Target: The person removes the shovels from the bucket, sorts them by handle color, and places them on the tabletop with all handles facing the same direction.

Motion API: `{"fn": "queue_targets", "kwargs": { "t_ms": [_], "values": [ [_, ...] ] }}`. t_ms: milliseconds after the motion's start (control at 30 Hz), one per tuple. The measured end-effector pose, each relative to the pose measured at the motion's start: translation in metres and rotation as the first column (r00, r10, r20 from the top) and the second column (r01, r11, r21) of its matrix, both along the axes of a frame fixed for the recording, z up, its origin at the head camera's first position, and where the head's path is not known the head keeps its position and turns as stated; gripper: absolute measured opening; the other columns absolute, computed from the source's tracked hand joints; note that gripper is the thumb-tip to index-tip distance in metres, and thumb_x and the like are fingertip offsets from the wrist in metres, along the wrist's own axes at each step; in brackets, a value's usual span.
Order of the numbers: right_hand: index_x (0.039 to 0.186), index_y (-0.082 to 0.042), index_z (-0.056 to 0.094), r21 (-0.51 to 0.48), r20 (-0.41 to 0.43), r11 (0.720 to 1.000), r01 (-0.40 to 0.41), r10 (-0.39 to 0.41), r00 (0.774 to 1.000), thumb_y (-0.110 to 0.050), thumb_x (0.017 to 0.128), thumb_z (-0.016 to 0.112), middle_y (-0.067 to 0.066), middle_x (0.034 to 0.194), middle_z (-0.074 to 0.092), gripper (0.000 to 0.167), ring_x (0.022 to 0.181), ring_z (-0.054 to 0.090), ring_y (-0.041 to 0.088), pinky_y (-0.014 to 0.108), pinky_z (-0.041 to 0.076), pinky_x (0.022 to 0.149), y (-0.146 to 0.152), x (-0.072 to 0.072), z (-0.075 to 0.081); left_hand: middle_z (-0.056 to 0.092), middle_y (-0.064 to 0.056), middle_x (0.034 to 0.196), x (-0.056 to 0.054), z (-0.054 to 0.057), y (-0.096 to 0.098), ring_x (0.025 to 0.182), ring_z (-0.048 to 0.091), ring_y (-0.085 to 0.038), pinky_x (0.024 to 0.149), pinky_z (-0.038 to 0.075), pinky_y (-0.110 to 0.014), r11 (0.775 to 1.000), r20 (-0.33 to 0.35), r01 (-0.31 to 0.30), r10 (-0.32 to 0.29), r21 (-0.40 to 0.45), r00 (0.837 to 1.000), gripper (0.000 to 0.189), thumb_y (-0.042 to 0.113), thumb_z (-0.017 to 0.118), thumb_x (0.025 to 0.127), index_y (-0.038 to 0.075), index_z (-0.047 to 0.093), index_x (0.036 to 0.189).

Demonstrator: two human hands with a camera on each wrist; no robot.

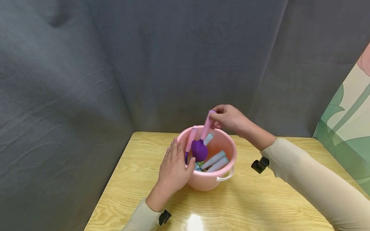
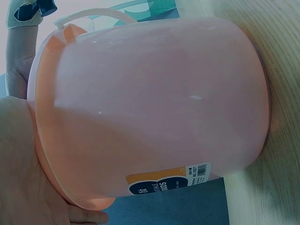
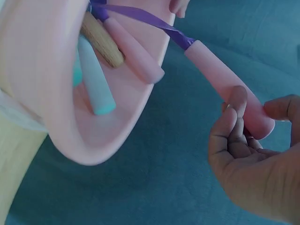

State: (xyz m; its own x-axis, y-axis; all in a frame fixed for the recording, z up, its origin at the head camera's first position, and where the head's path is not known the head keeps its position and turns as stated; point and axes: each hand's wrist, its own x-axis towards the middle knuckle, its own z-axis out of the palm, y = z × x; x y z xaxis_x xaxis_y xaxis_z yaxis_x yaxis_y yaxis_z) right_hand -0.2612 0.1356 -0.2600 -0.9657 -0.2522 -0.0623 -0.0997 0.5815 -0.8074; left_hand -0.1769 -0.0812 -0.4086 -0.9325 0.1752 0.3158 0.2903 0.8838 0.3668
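Purple tool (image 1: 200, 149), tip indistinct in bucket (image 1: 203, 183)

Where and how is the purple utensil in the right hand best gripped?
Probably by the upper end of its pink handle, from above and the right: the straight, rounded handle slants up above the bucket, while the broad purple head points down. The right hand pinches it there.

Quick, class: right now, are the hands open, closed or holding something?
Left hand: open, resting on the bucket.
Right hand: holding a purple utensil by its pink handle.
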Motion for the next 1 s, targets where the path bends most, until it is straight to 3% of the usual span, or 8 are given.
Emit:
{"fn": "queue_targets", "kwargs": {
  "t_ms": [267, 533, 733, 900, 1000],
  "values": [
    [0.12, 0.005, 0.052, -0.062, 0.039, 0.996, -0.059, 0.061, 0.997, -0.01, 0.096, 0.058, 0.019, 0.099, 0.069, 0.03, 0.081, 0.071, 0.022, 0.036, 0.062, 0.076, 0.024, 0.007, 0.014, 0.024, -0.024, 0.164, -0.001, 0.0, 0.005, 0.152, 0.025, -0.037, 0.122, 0.025, -0.052, 1.0, -0.014, 0.025, -0.025, 0.015, 1.0, 0.079, 0.05, 0.049, 0.099, -0.002, 0.031, 0.156],
    [0.115, 0.003, 0.045, -0.127, 0.065, 0.991, -0.052, 0.061, 0.996, -0.007, 0.097, 0.053, 0.022, 0.109, 0.06, 0.022, 0.082, 0.07, 0.024, 0.038, 0.062, 0.079, 0.057, 0.015, 0.019, 0.024, -0.025, 0.163, -0.003, -0.002, 0.005, 0.151, 0.027, -0.037, 0.122, 0.025, -0.051, 1.0, -0.033, 0.026, -0.025, 0.008, 0.999, 0.078, 0.05, 0.048, 0.1, -0.002, 0.032, 0.155],
    [0.115, 0.001, 0.043, -0.186, 0.065, 0.982, -0.03, 0.042, 0.997, -0.014, 0.103, 0.052, 0.014, 0.106, 0.063, 0.021, 0.085, 0.073, 0.023, 0.035, 0.061, 0.081, 0.075, 0.02, 0.021, 0.025, -0.026, 0.163, -0.005, -0.005, 0.002, 0.15, 0.029, -0.038, 0.122, 0.026, -0.052, 1.0, -0.046, 0.021, -0.02, 0.014, 0.999, 0.077, 0.049, 0.048, 0.1, -0.003, 0.034, 0.154],
    [0.117, 0.002, 0.042, -0.291, 0.087, 0.956, -0.024, 0.051, 0.995, -0.015, 0.105, 0.054, 0.008, 0.101, 0.066, 0.024, 0.09, 0.074, 0.022, 0.034, 0.06, 0.084, 0.093, 0.025, 0.023, 0.025, -0.026, 0.163, -0.008, -0.005, 0.002, 0.149, 0.031, -0.04, 0.121, 0.027, -0.052, 1.0, -0.048, 0.013, -0.012, 0.02, 0.999, 0.076, 0.049, 0.048, 0.1, -0.004, 0.036, 0.153],
    [0.119, 0.002, 0.042, -0.27, 0.074, 0.963, -0.016, 0.038, 0.997, -0.013, 0.105, 0.051, 0.009, 0.106, 0.064, 0.023, 0.094, 0.074, 0.018, 0.028, 0.059, 0.087, 0.103, 0.028, 0.023, 0.025, -0.027, 0.163, -0.012, -0.004, 0.003, 0.148, 0.033, -0.041, 0.121, 0.027, -0.052, 1.0, -0.054, 0.016, -0.015, 0.027, 0.998, 0.076, 0.049, 0.048, 0.1, -0.004, 0.036, 0.153]
  ]
}}
